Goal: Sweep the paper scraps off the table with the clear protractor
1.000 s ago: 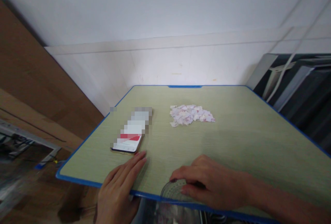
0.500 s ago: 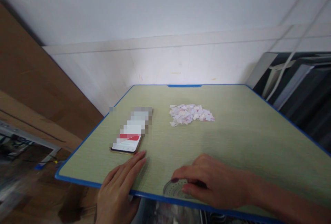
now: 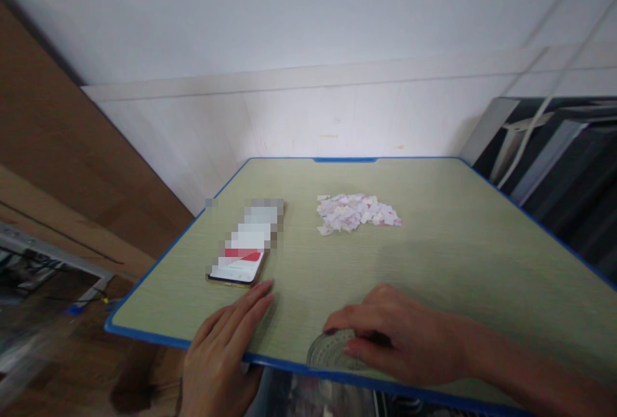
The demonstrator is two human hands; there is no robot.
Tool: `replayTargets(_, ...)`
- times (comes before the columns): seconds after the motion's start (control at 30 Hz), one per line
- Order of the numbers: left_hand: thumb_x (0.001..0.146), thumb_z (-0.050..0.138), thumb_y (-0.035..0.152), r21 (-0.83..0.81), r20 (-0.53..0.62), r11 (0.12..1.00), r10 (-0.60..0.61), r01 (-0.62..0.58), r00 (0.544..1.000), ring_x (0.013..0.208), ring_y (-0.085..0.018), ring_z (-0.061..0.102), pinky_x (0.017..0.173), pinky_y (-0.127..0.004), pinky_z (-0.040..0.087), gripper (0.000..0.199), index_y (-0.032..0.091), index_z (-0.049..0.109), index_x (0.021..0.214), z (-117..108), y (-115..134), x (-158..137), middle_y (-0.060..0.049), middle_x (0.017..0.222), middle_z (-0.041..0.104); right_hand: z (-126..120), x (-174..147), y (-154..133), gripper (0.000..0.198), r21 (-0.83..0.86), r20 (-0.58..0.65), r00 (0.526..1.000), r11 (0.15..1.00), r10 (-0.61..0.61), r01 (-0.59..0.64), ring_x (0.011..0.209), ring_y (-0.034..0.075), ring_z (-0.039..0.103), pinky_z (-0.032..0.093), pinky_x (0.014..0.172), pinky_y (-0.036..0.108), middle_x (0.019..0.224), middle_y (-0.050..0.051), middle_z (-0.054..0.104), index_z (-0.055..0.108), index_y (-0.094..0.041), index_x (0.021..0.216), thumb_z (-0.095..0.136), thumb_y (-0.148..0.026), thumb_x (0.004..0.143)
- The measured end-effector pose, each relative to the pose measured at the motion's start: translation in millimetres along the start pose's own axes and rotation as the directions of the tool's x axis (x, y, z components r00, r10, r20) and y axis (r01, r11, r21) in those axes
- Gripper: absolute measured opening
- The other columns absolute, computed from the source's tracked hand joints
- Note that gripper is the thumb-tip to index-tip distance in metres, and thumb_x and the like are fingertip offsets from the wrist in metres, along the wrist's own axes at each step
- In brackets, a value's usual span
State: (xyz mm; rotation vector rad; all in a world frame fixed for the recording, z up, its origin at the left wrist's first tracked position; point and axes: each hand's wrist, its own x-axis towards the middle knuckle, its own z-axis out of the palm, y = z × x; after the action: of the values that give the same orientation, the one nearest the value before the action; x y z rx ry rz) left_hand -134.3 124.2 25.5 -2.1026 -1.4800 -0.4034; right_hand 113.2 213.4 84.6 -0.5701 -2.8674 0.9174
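A clear protractor (image 3: 328, 351) with printed scale marks lies flat on the green tabletop, close to its near edge. My right hand (image 3: 400, 340) has its curled fingers and thumb on the protractor and covers the right part of it. To the left, my left hand (image 3: 229, 346) lies over the table's near edge with its fingers stretched out, holding nothing. Just beyond those fingertips is a phone (image 3: 236, 269), its lit screen partly blurred out. Farther back sits a loose heap of small torn paper pieces (image 3: 357, 211).
The table (image 3: 434, 186) has a blue rim and stands against a white wall (image 3: 299, 108). Brown wooden furniture (image 3: 72, 128) is on the left. Dark flat items (image 3: 573, 153) lean at the right, with a white cable (image 3: 523, 141) in front of them.
My right hand and the protractor have shifted very slightly, with the index fingertip now drawn a little off the rim. The left hand, phone and paper heap stay as they were.
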Motion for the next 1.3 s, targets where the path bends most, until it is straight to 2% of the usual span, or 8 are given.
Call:
replayTargets(0.53,0.065,0.048,0.013,0.021,0.005,1.000,0.014,-0.014,1.000,0.097,-0.015,0.068,0.081,-0.028,0.046,0.052,0.015,0.051,0.117,0.9,-2.0,-2.4,-0.006,0.114,0.070,2.7,-0.9,0.7,0.029,0.007,0.041,0.998,0.998,-0.056,0.055,0.067,0.014,0.065,0.041,0.066,0.026,0.081,0.003,0.074,0.065,-0.021,0.111,0.048,-0.027,0.089)
replayTargets(0.63,0.064,0.047,0.013,0.033,0.008,0.999,0.028,-0.028,1.000,0.096,-0.016,0.068,0.082,-0.029,0.045,0.054,0.015,0.051,0.118,4.1,-4.0,-4.8,-0.006,0.116,0.069,-10.2,-5.6,11.2,0.028,-0.057,-0.090,0.996,0.998,0.006,-0.011,0.068,0.015,0.063,0.041,0.063,0.026,0.082,0.003,0.073,0.064,-0.021,0.110,0.048,-0.033,0.091)
replayTargets(0.77,0.066,0.043,0.010,0.017,0.006,1.000,-0.002,0.001,1.000,0.099,-0.017,0.066,0.085,-0.031,0.042,0.054,0.014,0.051,0.119,6.7,-2.4,-6.3,-0.006,0.118,0.068,-46.5,-18.9,46.8,0.028,-0.034,-0.465,0.878,0.988,0.117,-0.150,0.058,0.014,0.059,0.042,0.057,0.026,0.071,0.003,0.067,0.057,-0.018,0.105,0.041,-0.037,0.093)
replayTargets(0.87,0.069,0.040,0.010,0.000,0.001,1.000,-0.019,0.019,1.000,0.099,-0.018,0.066,0.085,-0.032,0.041,0.050,0.015,0.051,0.118,6.8,-0.4,-6.6,-0.007,0.117,0.069,-69.7,-31.1,79.0,0.023,0.263,-0.644,0.697,0.947,0.316,-0.186,0.059,0.015,0.063,0.047,0.056,0.027,0.068,0.002,0.067,0.044,-0.022,0.094,0.041,-0.045,0.091)
replayTargets(0.97,0.071,0.040,0.011,-0.001,-0.003,1.000,-0.014,0.014,1.000,0.095,-0.018,0.067,0.084,-0.033,0.041,0.048,0.016,0.051,0.117,7.2,-0.9,-7.6,-0.007,0.114,0.070,-77.8,-41.9,106.6,0.027,0.462,-0.678,0.541,0.861,0.498,-0.213,0.048,0.015,0.059,0.044,0.047,0.026,0.063,0.000,0.065,0.039,-0.023,0.095,0.047,-0.046,0.085)
replayTargets(1.13,0.068,0.040,0.013,-0.028,-0.002,1.000,-0.005,0.005,1.000,0.097,-0.020,0.066,0.084,-0.034,0.041,0.051,0.016,0.051,0.118,9.4,-4.7,-9.9,-0.009,0.116,0.069,-74.2,-50.4,134.8,0.032,0.415,-0.642,0.516,0.823,0.566,-0.387,0.046,0.015,0.056,0.044,0.046,0.027,0.062,-0.001,0.063,0.043,-0.021,0.098,0.056,-0.036,0.073)
replayTargets(1.23,0.070,0.042,0.014,-0.037,-0.008,0.999,0.005,-0.005,1.000,0.097,-0.021,0.066,0.084,-0.034,0.041,0.050,0.015,0.050,0.119,10.5,-6.7,-10.8,-0.010,0.115,0.069,-71.8,-48.1,139.1,0.025,0.156,-0.746,0.472,0.813,0.470,-0.562,0.060,0.019,0.062,0.047,0.060,0.031,0.073,0.005,0.068,0.048,-0.019,0.105,0.046,-0.028,0.082)
replayTargets(1.3,0.071,0.042,0.014,-0.041,-0.014,0.999,0.014,-0.014,1.000,0.097,-0.021,0.065,0.084,-0.034,0.041,0.049,0.014,0.051,0.119,10.8,-7.5,-11.4,-0.011,0.115,0.069,-69.9,-44.3,137.7,0.025,-0.039,-0.757,0.513,0.757,0.404,-0.653,0.072,0.022,0.064,0.047,0.067,0.034,0.083,0.009,0.070,0.052,-0.017,0.108,0.042,-0.024,0.086)
